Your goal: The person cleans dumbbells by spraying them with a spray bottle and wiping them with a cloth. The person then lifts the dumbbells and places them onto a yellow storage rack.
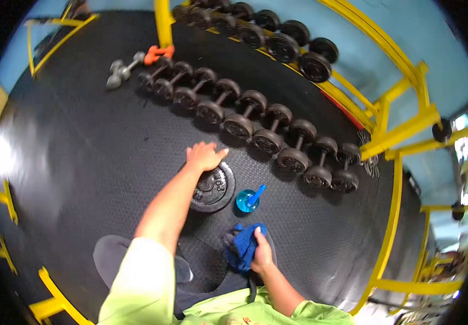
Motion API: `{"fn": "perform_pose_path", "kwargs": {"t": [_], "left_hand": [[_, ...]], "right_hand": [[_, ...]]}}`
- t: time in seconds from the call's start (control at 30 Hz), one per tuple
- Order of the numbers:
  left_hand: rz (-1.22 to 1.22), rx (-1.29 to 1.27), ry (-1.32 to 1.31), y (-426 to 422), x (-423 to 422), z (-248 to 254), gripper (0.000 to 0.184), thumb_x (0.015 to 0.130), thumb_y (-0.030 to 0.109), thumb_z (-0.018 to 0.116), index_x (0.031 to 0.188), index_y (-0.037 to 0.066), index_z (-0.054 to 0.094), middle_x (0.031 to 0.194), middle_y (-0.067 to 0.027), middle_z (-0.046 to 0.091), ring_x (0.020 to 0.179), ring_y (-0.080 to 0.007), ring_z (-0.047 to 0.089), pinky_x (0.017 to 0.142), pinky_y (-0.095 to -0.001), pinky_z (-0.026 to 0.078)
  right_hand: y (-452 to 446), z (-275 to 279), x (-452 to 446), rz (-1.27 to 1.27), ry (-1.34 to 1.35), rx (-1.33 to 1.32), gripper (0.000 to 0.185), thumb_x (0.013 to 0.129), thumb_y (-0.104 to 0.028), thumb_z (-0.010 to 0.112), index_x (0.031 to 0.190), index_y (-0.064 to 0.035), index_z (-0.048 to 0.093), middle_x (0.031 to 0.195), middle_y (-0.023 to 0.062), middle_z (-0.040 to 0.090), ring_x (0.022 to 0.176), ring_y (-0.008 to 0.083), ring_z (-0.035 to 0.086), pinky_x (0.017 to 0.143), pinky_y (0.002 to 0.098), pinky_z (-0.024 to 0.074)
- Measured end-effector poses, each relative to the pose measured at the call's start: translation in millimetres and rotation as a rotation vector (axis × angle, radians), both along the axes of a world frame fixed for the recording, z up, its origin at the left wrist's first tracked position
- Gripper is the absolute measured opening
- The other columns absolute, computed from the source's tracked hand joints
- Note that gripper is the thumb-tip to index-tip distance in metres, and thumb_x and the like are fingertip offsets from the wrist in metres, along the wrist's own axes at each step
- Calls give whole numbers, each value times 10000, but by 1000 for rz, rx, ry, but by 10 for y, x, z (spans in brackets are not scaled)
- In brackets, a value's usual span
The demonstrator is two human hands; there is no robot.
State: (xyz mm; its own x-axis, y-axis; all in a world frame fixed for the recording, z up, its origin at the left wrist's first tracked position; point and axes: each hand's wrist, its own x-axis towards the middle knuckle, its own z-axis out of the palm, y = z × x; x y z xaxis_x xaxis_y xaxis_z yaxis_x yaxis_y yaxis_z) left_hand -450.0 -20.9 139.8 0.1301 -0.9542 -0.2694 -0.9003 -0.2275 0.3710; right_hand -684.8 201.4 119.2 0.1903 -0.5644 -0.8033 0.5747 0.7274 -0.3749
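A round black weight plate [220, 192] with raised lettering is on the dark floor in front of my knees. My left hand [206, 157] grips its far edge, the thumb out to the right and the fingertips over the rim. Bunched in my right hand [262, 254] is a blue cloth [243, 246], held between thumb and fingers near my right leg, apart from the plate. A spray bottle [246, 201] of blue liquid, with a blue nozzle, stands just right of the plate.
Several black dumbbells [238, 127] line the floor beyond the plate, with more on a yellow rack [377, 38]. Grey dumbbells [114, 80] and an orange one [159, 53] sit farther left. A yellow frame [394, 216] rises on the right; yellow bars [55, 309] lie at lower left.
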Motion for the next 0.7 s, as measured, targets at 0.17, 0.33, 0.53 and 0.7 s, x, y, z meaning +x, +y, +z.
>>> {"fn": "perform_pose_path", "kwargs": {"t": [0.17, 0.33, 0.53, 0.7], "left_hand": [[-37, 87, -59, 10, -118, -167, 589, 874, 592, 426, 1001, 101, 725, 1084, -186, 668, 1072, -354, 610, 926, -459, 456], [-21, -58, -134, 475, -184, -90, 457, 849, 496, 518, 889, 93, 731, 942, -143, 696, 937, -340, 646, 833, -447, 486], [-37, -461, 12, 1467, -135, -16, 174, 741, 250, 702, 815, 93, 712, 850, -66, 702, 822, -254, 652, 770, -377, 487], [110, -683, 68, 2113, 159, -290, 569, 802, 503, 543, 1097, 33, 668, 1095, -105, 678, 1075, -321, 592, 993, -427, 337]], "right_hand": [[-80, -237, -72, -172, -176, -62, 588, 981, -507, 379, 1237, -4, 544, 1196, 156, 623, 1076, 310, 614, 988, 471, 453], [-489, -437, 222, -166, -220, 31, 561, 991, -478, 379, 1259, -10, 533, 1228, 152, 609, 1111, 312, 594, 1006, 464, 438], [-447, -966, 648, 73, -497, 223, 560, 988, -482, 390, 1270, -19, 533, 1254, 151, 597, 1127, 294, 588, 1008, 440, 437], [-187, -1011, 946, 346, -395, 267, 658, 902, -562, 540, 1241, 2, 552, 1247, 128, 590, 1111, 252, 583, 965, 402, 455]]}}
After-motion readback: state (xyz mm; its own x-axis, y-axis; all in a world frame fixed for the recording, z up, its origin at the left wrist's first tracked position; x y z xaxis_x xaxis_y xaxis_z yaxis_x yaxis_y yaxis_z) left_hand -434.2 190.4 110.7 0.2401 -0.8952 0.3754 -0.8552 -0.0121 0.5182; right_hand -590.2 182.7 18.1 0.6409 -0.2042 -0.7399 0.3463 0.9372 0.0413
